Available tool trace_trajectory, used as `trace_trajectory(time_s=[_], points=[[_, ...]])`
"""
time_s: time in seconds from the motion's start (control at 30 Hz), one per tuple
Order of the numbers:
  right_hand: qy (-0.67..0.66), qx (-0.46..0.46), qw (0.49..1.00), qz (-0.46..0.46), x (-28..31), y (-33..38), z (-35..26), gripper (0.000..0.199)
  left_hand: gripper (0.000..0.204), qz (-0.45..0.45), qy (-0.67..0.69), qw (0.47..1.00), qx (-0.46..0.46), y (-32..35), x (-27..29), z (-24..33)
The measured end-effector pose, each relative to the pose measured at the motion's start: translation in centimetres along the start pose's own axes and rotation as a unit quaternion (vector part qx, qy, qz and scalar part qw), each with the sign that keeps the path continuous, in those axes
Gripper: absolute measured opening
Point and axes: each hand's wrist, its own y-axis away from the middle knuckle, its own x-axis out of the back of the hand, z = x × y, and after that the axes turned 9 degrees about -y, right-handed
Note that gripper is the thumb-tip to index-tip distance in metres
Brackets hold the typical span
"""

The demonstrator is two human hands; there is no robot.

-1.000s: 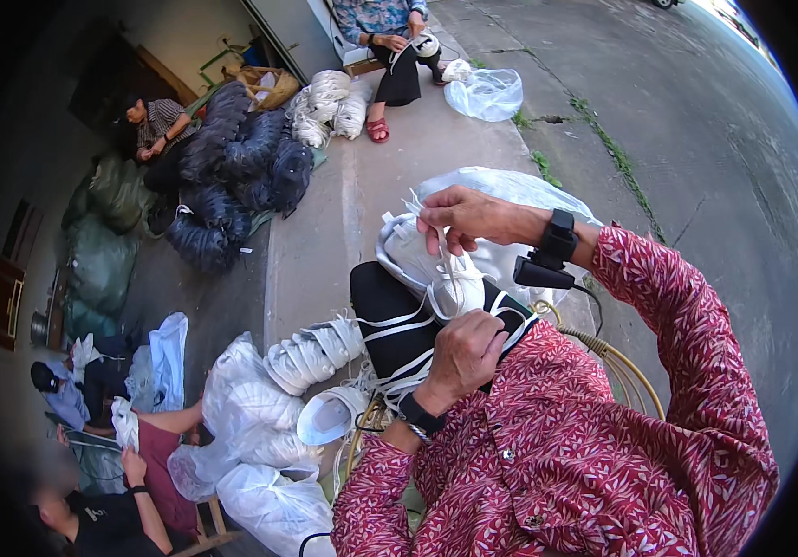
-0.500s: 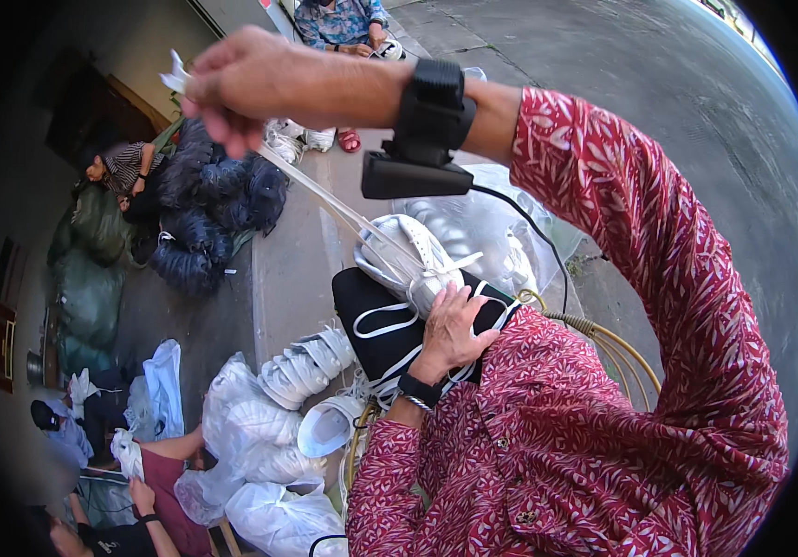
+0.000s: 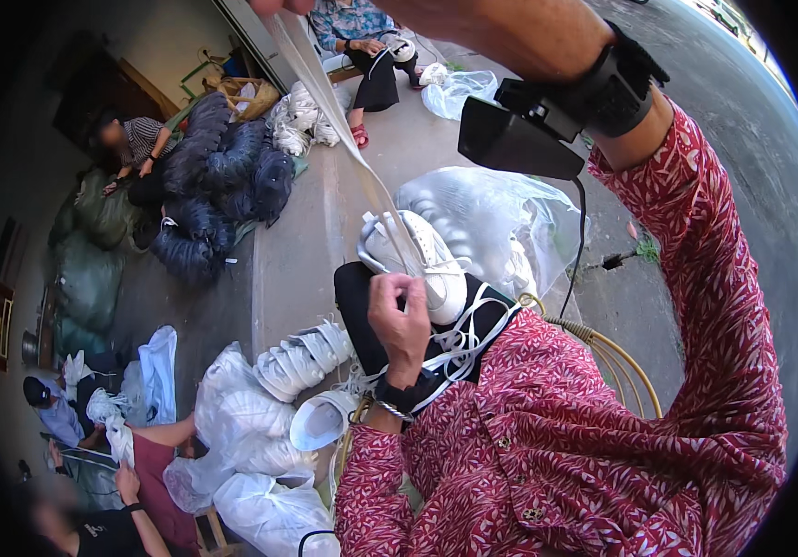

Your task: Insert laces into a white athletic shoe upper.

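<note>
A white lace-up shoe rests on the black cloth over my lap, its toe toward me. Pale shoelaces stretch taut from its lacing up to my right hand, which is mostly cut off by the top edge; the visible fingers are closed round the laces. Close against the near left side of the shoe, my left hand has its fingers curled together beside the laces. Whatever lies between those fingertips is hidden. Loose white laces trail over the black cloth.
Stacked white shoe parts and filled plastic bags stand at my left. A clear bag of white shoes lies beyond my lap. A yellow hose coils at my right. Dark bundles and several people sit farther off.
My right hand has risen toward the top edge, drawing the laces upward. My left hand has moved from lying flat over the shoe's toe to curled beside the shoe. The shoe has turned slightly.
</note>
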Motion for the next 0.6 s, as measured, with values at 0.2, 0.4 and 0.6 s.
trace_trajectory(time_s=[0.2,0.4,0.6], points=[[-0.062,0.053,0.994,-0.07,0.4,0.1,1.4,0.024,0.038,0.002,0.186,0.98,-0.072,-6.1,3.2,7.0],[0.008,-0.228,0.971,-0.072,1.2,1.5,8.9,0.022,0.03,-0.306,0.228,0.923,-0.052,-0.7,5.1,10.8],[0.257,-0.5,0.813,-0.149,6.9,13.4,20.3,0.025,0.031,-0.368,0.225,0.902,0.002,0.5,4.3,9.7]])
